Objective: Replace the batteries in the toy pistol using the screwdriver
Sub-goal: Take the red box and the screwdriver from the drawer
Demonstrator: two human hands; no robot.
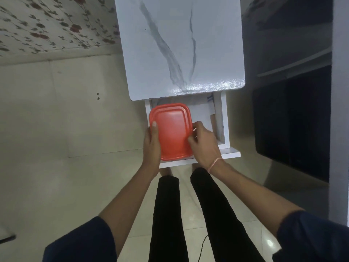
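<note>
A drawer (pixel 225 129) stands pulled out from under the near edge of the table (pixel 179 44), toward the person's legs (pixel 168 214). A box (pixel 171 129) is over the drawer's left part, between the left hand (pixel 151 142) gripping its left side and the right hand (pixel 204 140) gripping its right side. A wall (pixel 47 25) lies far left of the table, a cabinet (pixel 290 120) stands to its right, and a cable (pixel 203 246) lies on the floor (pixel 56 129) between the legs.
</note>
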